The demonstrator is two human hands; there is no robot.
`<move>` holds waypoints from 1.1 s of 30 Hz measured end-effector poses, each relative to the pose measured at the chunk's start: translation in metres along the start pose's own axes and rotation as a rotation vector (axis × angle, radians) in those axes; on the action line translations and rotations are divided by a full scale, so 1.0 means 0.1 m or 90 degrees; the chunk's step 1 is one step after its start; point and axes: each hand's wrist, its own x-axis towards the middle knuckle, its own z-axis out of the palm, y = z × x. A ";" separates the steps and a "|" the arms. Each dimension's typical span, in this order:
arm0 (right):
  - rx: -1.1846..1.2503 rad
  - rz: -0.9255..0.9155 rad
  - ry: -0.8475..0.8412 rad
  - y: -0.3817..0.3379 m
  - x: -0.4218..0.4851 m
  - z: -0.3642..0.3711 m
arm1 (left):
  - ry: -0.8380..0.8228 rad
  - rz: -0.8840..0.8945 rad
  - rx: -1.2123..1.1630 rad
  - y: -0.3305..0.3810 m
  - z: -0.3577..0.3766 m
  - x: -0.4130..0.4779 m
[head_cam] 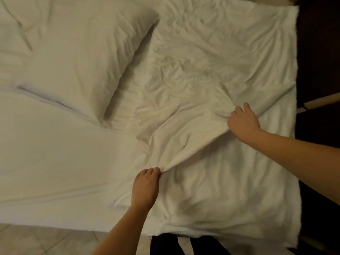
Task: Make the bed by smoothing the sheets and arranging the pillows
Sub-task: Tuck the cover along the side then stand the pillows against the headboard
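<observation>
A white sheet point(211, 57) covers the bed, heavily creased on its right half. My left hand point(145, 186) is closed on a pinched fold of that sheet near the bed's front edge. Farther back and to the right, my right hand point(242, 122) grips another bunch of the same sheet. A raised ridge of cloth runs between the two hands. One white pillow point(77, 45) lies at the upper left, angled, its corner pointing toward the middle of the bed.
The sheet's left half point(55, 153) lies much smoother. Pale floor tiles point(46, 242) show below the front edge. Dark furniture point(320, 61) stands along the bed's right side, with a light bar point(322, 103) across it. Dark trouser legs point(171, 245) show at the bottom.
</observation>
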 end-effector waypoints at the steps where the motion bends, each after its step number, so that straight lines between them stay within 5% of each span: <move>1: 0.012 0.025 -0.004 0.08 -0.20 0.17 | -0.015 0.031 -0.005 0.08 0.00 -0.03; 10: 0.075 0.224 -0.198 0.29 -1.88 1.70 | -0.116 0.179 0.002 1.05 0.18 -0.40; 19: 0.258 0.210 -0.341 -0.65 -3.18 3.02 | -0.211 0.165 0.158 1.44 0.61 -1.05; 29: 0.391 0.240 -0.320 -1.17 -3.24 3.66 | -0.234 0.138 0.186 1.38 0.89 -1.17; 33: 0.438 0.221 -0.296 -1.18 -3.23 3.93 | -0.251 0.046 0.168 1.16 0.85 -1.27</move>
